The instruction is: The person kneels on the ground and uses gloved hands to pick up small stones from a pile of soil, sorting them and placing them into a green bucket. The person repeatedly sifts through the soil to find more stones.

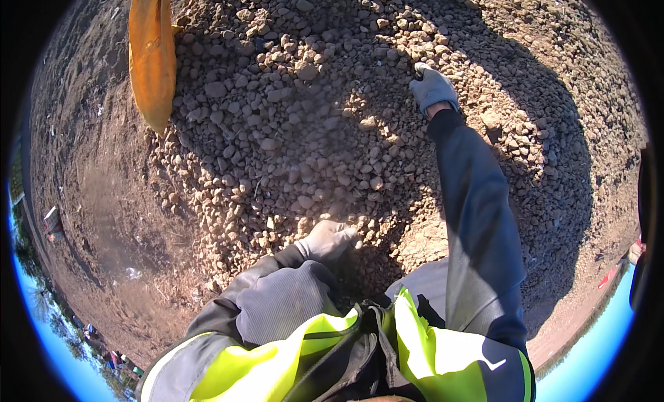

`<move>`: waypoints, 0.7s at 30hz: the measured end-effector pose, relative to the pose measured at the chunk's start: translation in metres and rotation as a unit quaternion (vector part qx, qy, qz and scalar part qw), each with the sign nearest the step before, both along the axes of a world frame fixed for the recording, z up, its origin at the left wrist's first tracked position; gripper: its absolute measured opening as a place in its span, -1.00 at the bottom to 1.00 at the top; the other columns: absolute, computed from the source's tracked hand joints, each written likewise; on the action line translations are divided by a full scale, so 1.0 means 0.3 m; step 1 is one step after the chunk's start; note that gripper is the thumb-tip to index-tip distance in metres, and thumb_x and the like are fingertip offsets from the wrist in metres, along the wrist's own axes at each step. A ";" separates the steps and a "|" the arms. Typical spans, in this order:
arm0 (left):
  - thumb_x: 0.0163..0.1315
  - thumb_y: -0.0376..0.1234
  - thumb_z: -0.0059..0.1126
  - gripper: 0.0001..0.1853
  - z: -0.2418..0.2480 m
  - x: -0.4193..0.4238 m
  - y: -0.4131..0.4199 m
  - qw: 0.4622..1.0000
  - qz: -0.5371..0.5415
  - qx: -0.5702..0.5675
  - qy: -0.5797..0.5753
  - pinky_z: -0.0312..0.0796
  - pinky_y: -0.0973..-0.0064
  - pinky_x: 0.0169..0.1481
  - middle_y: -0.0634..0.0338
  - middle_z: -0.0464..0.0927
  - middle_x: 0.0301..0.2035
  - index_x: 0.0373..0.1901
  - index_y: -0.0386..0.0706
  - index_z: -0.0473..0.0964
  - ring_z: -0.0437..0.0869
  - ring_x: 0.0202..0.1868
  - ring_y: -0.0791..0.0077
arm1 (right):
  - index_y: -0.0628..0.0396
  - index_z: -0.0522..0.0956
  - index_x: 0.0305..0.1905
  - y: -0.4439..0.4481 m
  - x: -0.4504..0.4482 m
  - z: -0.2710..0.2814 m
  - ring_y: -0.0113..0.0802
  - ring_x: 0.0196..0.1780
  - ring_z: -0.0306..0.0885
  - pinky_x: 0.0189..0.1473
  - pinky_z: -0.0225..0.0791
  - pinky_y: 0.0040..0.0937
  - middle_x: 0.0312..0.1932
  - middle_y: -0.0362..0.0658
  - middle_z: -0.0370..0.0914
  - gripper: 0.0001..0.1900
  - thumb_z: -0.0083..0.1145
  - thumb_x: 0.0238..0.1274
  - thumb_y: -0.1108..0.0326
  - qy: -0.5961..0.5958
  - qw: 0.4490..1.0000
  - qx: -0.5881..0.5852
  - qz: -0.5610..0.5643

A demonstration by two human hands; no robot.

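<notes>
A bed of loose stones [280, 122] and clods covers the ground in front of me, partly in shadow. My left hand [328, 240], in a pale work glove, rests low at the near edge of the stones, close to my knee. Its fingers are curled downward, and whether a stone is in them is hidden. Farther out, my right hand [434, 87] reaches over the stones at the end of an outstretched arm. It wears a grey glove with bent fingers, and the picture does not settle whether it grips anything.
An orange bag or sheet [152, 54] is at the upper left, beside the stones. Bare brown soil [119, 194] stretches along the left, with a small pale object [52, 218] on it. My bent knee [288, 301] is near my left hand.
</notes>
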State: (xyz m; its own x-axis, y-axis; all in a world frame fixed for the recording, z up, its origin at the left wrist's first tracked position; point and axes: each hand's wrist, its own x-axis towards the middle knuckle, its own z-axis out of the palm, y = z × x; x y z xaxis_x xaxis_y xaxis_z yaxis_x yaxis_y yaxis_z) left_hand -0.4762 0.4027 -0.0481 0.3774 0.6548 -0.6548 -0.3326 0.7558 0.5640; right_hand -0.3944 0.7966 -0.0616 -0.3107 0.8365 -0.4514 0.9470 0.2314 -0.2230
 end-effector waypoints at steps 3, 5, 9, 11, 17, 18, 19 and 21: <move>0.53 -0.02 -0.05 -0.53 0.010 -0.003 0.010 0.998 -0.024 -0.053 0.029 0.33 0.66 -0.32 0.41 0.58 -0.48 -0.28 -0.18 0.67 0.46 -0.43 0.73 | -0.11 0.53 0.30 0.033 -0.018 -0.025 -0.09 0.25 0.55 0.33 0.38 -0.21 0.23 -0.05 0.57 -0.40 0.30 0.11 0.09 0.006 0.998 -0.063 0.008; 0.52 -0.03 -0.03 -0.54 0.019 -0.005 0.013 0.999 -0.008 -0.022 0.043 0.29 0.67 -0.38 0.43 0.57 -0.51 -0.29 -0.18 0.68 0.43 -0.48 0.75 | -0.07 0.53 0.31 0.037 -0.027 -0.040 -0.10 0.26 0.54 0.34 0.37 -0.22 0.24 -0.05 0.57 -0.38 0.33 0.10 0.08 0.032 0.995 -0.089 -0.021; 0.51 -0.04 -0.01 -0.55 0.028 -0.004 0.017 0.997 -0.001 -0.073 0.026 0.23 0.69 -0.44 0.48 0.51 -0.56 -0.31 -0.18 0.69 0.39 -0.53 0.77 | -0.02 0.53 0.30 0.015 -0.030 -0.028 -0.11 0.28 0.53 0.34 0.37 -0.25 0.27 -0.04 0.54 -0.37 0.34 0.09 0.05 0.046 0.995 -0.086 -0.015; 0.52 -0.04 -0.02 -0.55 0.024 -0.006 0.014 0.996 -0.006 -0.083 0.015 0.22 0.70 -0.44 0.48 0.51 -0.56 -0.30 -0.18 0.69 0.39 -0.54 0.77 | -0.10 0.59 0.23 -0.003 -0.033 -0.007 -0.14 0.20 0.59 0.25 0.43 -0.22 0.22 -0.07 0.58 -0.49 0.27 0.18 0.02 0.093 0.994 -0.055 -0.029; 0.50 -0.06 0.01 -0.60 -0.017 0.005 -0.007 0.997 -0.017 -0.071 0.011 0.18 0.65 -0.57 0.49 0.39 -0.68 -0.38 -0.10 0.64 0.34 -0.67 0.73 | -0.21 0.65 0.12 -0.060 -0.114 -0.038 -0.12 0.00 0.67 0.07 0.52 -0.14 0.02 -0.12 0.66 -0.64 0.14 0.31 -0.01 0.062 0.986 0.106 0.109; 0.50 -0.04 0.00 -0.58 -0.026 0.000 -0.013 0.994 0.004 -0.096 -0.054 0.15 0.62 -0.58 0.47 0.37 -0.69 -0.32 -0.15 0.64 0.33 -0.68 0.71 | -0.18 0.65 0.06 -0.065 -0.131 -0.062 -0.11 -0.04 0.68 0.01 0.54 -0.08 -0.06 -0.14 0.67 -0.68 0.12 0.32 0.00 0.025 0.983 0.128 0.126; 0.50 -0.03 -0.01 -0.57 -0.031 0.002 -0.020 0.990 0.027 -0.109 -0.090 0.12 0.61 -0.62 0.45 0.33 -0.73 -0.28 -0.19 0.64 0.31 -0.72 0.70 | -0.16 0.65 0.02 -0.068 -0.143 -0.085 -0.11 -0.03 0.68 -0.01 0.55 -0.07 -0.08 -0.14 0.67 -0.69 0.13 0.31 0.00 0.002 0.985 0.123 0.118; 0.50 -0.04 0.00 -0.56 -0.040 -0.003 -0.024 0.980 0.036 -0.152 -0.123 0.10 0.61 -0.65 0.42 0.32 -0.75 -0.24 -0.24 0.63 0.30 -0.75 0.68 | -0.13 0.65 -0.08 -0.067 -0.159 -0.124 -0.11 -0.06 0.69 -0.09 0.58 -0.07 -0.11 -0.12 0.67 -0.74 0.13 0.30 0.02 0.008 0.983 0.142 0.115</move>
